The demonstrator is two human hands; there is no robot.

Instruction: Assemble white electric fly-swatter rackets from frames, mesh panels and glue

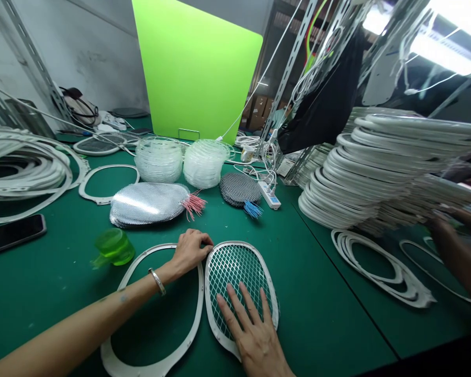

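Note:
A white oval racket frame [273,285] with a metal diamond mesh [235,267] lies flat on the green table in front of me. My right hand [257,337] rests on the lower part of the mesh, fingers spread. At the frame's upper left rim, my left hand [192,247] is closed with its fingertips pinched on the edge. Left of it lies an empty white frame [198,314], under my left wrist and forearm. Beyond my hands are a stack of silvery mesh sheets [149,203] with red strands and a dark mesh stack [239,188] with blue strands.
A green tape roll [115,246] and a phone [13,235] lie at left, near piled white frames [27,167]. Two clear ring stacks [159,159] stand behind. A power strip [269,195] lies right of centre. Tall frame stacks [361,173] and another person's hand [449,235] are at right.

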